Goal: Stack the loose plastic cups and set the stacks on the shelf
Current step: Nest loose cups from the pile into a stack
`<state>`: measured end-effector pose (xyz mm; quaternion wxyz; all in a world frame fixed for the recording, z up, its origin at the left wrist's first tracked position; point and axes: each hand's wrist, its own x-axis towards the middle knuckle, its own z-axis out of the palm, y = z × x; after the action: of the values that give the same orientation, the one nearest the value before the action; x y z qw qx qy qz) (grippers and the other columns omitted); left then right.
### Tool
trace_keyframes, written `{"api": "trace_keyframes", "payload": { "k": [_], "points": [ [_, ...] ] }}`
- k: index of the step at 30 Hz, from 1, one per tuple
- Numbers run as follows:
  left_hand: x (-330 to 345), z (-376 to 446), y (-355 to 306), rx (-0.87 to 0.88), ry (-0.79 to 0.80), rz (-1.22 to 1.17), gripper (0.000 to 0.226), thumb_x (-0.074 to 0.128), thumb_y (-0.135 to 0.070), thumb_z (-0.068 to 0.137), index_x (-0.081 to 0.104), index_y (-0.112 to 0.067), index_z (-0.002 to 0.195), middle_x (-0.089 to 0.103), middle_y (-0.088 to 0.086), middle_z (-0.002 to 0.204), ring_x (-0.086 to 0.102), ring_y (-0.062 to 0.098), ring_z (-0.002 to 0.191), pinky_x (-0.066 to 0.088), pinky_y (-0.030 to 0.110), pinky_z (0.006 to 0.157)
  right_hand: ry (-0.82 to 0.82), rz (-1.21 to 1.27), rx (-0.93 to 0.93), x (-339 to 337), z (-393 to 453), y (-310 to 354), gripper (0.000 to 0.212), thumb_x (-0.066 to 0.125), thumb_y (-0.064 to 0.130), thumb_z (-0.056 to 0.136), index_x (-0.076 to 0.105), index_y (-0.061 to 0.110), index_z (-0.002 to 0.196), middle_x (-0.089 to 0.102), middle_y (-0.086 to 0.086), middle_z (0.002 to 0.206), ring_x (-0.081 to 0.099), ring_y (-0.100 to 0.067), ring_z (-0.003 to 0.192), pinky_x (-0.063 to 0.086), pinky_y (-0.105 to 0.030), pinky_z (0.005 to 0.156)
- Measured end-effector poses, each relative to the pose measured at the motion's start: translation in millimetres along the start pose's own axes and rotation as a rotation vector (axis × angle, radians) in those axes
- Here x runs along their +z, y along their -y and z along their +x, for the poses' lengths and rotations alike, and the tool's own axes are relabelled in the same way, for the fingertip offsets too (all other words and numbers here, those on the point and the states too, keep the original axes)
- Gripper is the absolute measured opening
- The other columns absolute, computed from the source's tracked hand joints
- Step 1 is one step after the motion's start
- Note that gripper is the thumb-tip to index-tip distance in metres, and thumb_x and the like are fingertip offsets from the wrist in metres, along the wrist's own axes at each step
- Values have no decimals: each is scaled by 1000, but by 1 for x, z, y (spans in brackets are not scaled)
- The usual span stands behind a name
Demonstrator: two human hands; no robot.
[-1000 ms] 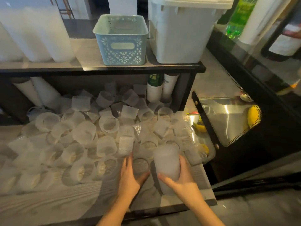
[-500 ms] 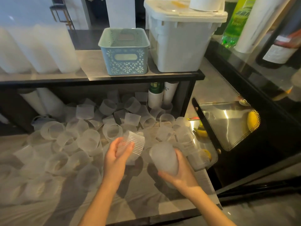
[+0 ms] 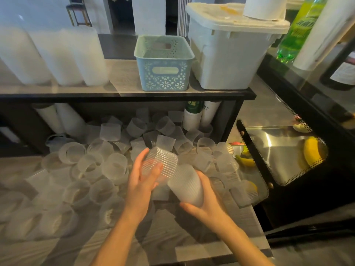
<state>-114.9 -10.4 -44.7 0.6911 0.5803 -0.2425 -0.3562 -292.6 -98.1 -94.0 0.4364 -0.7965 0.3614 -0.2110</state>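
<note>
Several loose frosted plastic cups lie scattered over the wooden counter, reaching back under the shelf. My left hand holds one ribbed clear cup tilted in the air. Its lower edge meets the top of a short stack of frosted cups, which my right hand grips from below and behind. Three tall white cup stacks stand on the shelf at the left.
A pale blue basket and a lidded white bin sit on the shelf. Under it stand paper cup stacks. To the right a black display case with a perforated metal door holds a banana.
My left hand picked a ribbed cup off the counter and lifted it. It has now carried the cup rightward against the stack in my right hand, which tilted toward it.
</note>
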Motion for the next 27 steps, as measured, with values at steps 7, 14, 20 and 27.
{"api": "trace_keyframes", "payload": {
  "k": [7,14,20,27],
  "points": [
    [-11,8,-8,68,-107,260,58,77,-62,60,61,-38,111,68,-17,109,63,1,103,52,34,93,-23,-27,14,2,5,-1,92,78,59,66,23,51,139,38,20,136,44,-9,125,46,-45,100],
    [-25,12,-9,-1,9,253,57,61,-77,71,60,-43,117,66,-22,102,61,0,100,50,35,93,-40,-46,1,3,12,-2,92,77,61,64,24,49,139,39,19,135,45,-9,124,47,-45,99],
    [-27,16,-9,-68,2,111,59,43,-70,81,66,-21,104,67,8,101,65,24,93,57,42,71,-37,-48,-13,4,15,0,91,80,55,65,25,50,137,39,22,135,44,-7,124,46,-43,101],
    [-36,18,-7,-120,17,75,40,67,-50,77,60,-19,101,65,2,102,63,25,103,55,43,83,-24,-109,-24,3,19,1,93,77,59,64,19,55,137,35,21,133,41,-4,122,45,-41,103]
  ]
}}
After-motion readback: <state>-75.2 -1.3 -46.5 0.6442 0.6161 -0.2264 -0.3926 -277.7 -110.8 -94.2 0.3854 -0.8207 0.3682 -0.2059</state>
